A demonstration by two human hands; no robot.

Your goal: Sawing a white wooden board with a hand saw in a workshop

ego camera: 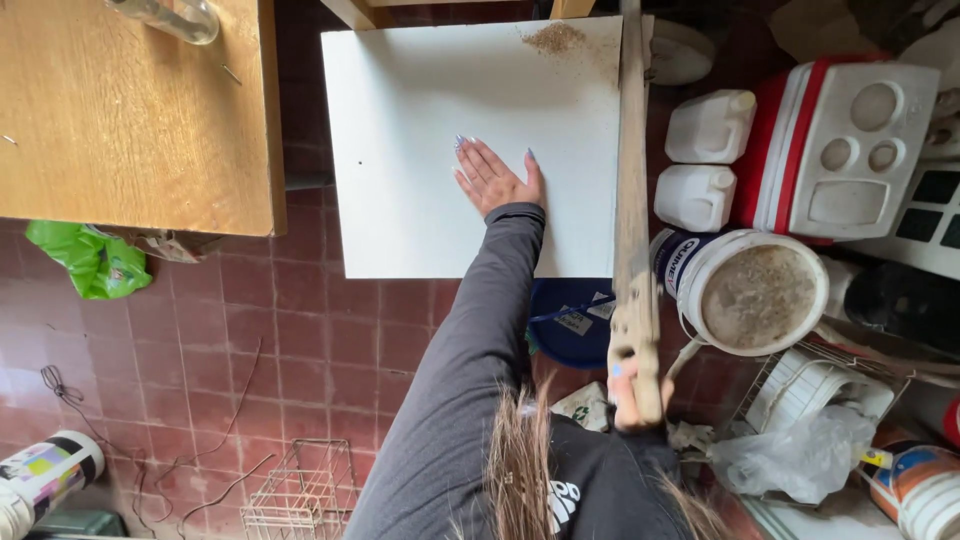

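My left hand (495, 178) lies flat, fingers spread, on a white board (420, 120), near its lower right part. My right hand (633, 388) grips the wooden handle of a hand saw (632, 200). The saw's long blade is seen edge-on and runs straight along the board's right edge toward the far side. A small heap of sawdust (555, 38) sits on the board's far right corner, beside the blade. A grey sleeve covers my left arm.
A wooden table (130, 110) stands at left with a green bag (90, 262) under it. Right of the board are two white jugs (700, 160), a red-and-white cooler (840, 150) and a dirty white bucket (750, 290). A blue basin (570, 325), a wire basket (300, 495) and cables (200, 440) lie on the red tile floor.
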